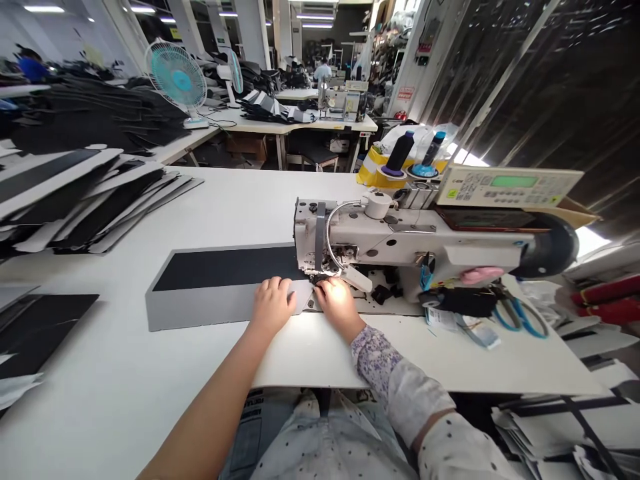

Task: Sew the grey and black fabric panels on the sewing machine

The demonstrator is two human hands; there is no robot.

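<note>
A long grey panel with a black strip lies flat on the white table, its right end under the needle of the sewing machine. My left hand rests on the panel's near right edge with the fingers curled down onto it. My right hand presses the fabric just right of the needle, fingers bent and together. Both hands touch the panel; whether they pinch it or only press on it is hidden.
Stacks of grey and black panels fill the table's left side. Blue-handled scissors and a control panel sit at the right by the machine. Thread cones stand behind it. A teal fan stands at the back.
</note>
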